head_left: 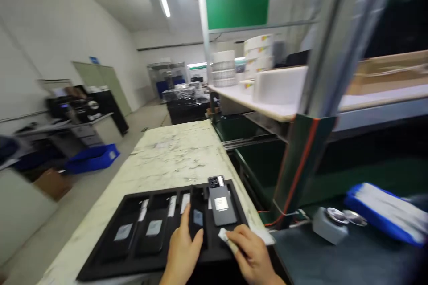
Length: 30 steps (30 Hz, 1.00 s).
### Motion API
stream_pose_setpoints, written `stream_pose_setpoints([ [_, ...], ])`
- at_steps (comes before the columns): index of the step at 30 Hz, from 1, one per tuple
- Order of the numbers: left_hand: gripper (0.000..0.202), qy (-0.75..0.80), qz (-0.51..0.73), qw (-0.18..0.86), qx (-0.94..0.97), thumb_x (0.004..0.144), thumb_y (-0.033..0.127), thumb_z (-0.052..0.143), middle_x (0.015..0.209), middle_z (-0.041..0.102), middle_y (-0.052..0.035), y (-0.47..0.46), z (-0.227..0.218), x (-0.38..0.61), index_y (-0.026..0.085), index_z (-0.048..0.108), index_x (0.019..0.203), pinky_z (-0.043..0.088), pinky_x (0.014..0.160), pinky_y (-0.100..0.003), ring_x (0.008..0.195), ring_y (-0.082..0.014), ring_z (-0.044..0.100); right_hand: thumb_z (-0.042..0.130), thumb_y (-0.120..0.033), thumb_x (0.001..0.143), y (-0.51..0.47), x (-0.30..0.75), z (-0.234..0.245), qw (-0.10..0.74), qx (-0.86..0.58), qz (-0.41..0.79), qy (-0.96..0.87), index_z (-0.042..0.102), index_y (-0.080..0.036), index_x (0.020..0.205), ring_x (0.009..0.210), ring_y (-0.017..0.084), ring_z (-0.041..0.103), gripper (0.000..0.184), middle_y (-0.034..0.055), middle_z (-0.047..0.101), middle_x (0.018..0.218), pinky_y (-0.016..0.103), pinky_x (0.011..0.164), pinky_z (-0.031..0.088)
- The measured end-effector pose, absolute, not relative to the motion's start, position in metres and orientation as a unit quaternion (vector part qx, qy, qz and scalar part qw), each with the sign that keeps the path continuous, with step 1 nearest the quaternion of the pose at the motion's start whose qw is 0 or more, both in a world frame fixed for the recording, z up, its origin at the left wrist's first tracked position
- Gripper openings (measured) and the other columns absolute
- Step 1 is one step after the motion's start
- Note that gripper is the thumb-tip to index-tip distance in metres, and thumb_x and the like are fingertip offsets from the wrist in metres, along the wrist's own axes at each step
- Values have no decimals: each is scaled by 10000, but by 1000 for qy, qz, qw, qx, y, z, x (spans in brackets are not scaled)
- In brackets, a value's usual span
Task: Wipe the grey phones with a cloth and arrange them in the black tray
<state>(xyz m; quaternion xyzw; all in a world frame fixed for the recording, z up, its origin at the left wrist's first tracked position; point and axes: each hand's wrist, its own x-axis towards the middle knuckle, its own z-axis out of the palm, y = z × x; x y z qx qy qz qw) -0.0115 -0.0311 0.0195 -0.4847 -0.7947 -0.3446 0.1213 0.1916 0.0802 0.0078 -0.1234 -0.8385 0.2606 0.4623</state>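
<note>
My left hand (183,245) grips a dark phone (198,218) by its sides, thumb on one side and fingers on the other. The phone is tilted above a slot of a black foam tray (110,260). My right hand (250,249) pinches a small white wad, perhaps a cloth (223,234); its exact kind is too blurred to tell. Just beyond that hand, a dark grey phone (223,211) with a white label lies on the tray's right part, camera end away from me. Two more dark phones, one at the left (122,236) and one beside it (153,234), lie in slots.
The tray sits on a worn, pale table (177,151). To the right, a metal post (310,98) rises beside a shelf (247,100) with white rolls. A grey bottle-like container (329,227) and a blue-edged pack (384,211) stand right. A blue bin (92,160) is on the floor.
</note>
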Motion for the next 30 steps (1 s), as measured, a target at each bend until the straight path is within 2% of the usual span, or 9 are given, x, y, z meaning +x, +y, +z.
stream_pose_setpoints([
  [3, 632, -811, -313, 144, -473, 884, 194, 487, 810, 702, -66, -34, 20, -9, 122, 308, 1486, 526, 665, -319, 717, -232, 673, 524, -128, 907, 84, 192, 5, 450, -107, 274, -843, 661, -238, 1148, 748, 169, 656, 298, 54, 637, 856, 251, 661, 556],
  [6, 469, -796, -297, 217, -481, 921, 205, 461, 838, 682, -95, -42, 18, -13, 106, 449, 1380, 507, 708, -357, 764, -247, 652, 545, -153, 913, 86, 192, 4, 446, -103, 277, -845, 675, -246, 1142, 733, 167, 661, 280, 49, 635, 842, 241, 647, 561],
  [9, 224, -782, -312, 239, -484, 941, 253, 503, 787, 663, -77, -52, 13, -13, 144, 614, 1101, 471, 689, -364, 711, -236, 622, 560, -191, 922, 87, 190, 11, 452, -118, 284, -837, 699, -253, 1103, 721, 170, 667, 236, 48, 645, 833, 239, 645, 562],
  [11, 163, -771, -324, 234, -496, 949, 280, 521, 736, 646, -49, -56, 9, -9, 174, 640, 986, 451, 705, -370, 674, -218, 604, 572, -202, 921, 83, 186, 20, 464, -137, 287, -826, 711, -260, 1085, 721, 172, 669, 222, 47, 651, 835, 237, 638, 559],
  [14, 154, -753, -335, 226, -519, 962, 274, 517, 716, 643, -21, -58, 5, -5, 196, 650, 964, 426, 761, -386, 668, -198, 601, 564, -167, 912, 71, 170, 37, 465, -123, 295, -826, 707, -271, 1112, 712, 169, 660, 266, 44, 644, 826, 237, 620, 552],
  [18, 184, -747, -340, 216, -528, 978, 244, 471, 710, 633, -19, -57, 1, -4, 188, 646, 961, 400, 753, -396, 674, -199, 593, 489, -99, 898, 51, 136, 53, 407, -37, 262, -874, 673, -254, 1198, 672, 156, 620, 384, 50, 626, 812, 248, 594, 524],
  [21, 229, -745, -349, 222, -523, 975, 201, 444, 663, 598, -20, -56, -2, -7, 187, 623, 834, 388, 727, -391, 632, -193, 556, 472, -119, 908, 47, 113, 59, 352, -18, 225, -908, 692, -246, 1165, 646, 151, 587, 362, 49, 618, 781, 245, 578, 492],
  [25, 262, -737, -364, 235, -519, 935, 139, 439, 621, 549, -13, -56, -6, -10, 202, 539, 701, 390, 719, -387, 606, -196, 525, 501, -198, 940, 55, 99, 71, 255, -26, 286, -923, 732, -254, 1065, 673, 141, 589, 268, 38, 615, 800, 236, 609, 482],
  [30, 202, -732, -366, 240, -521, 902, 118, 466, 635, 552, -9, -56, -6, -11, 207, 539, 736, 397, 725, -395, 610, -204, 528, 536, -199, 936, 60, 98, 87, 194, -35, 336, -921, 748, -274, 998, 725, 150, 614, 233, 29, 624, 817, 243, 645, 486],
])
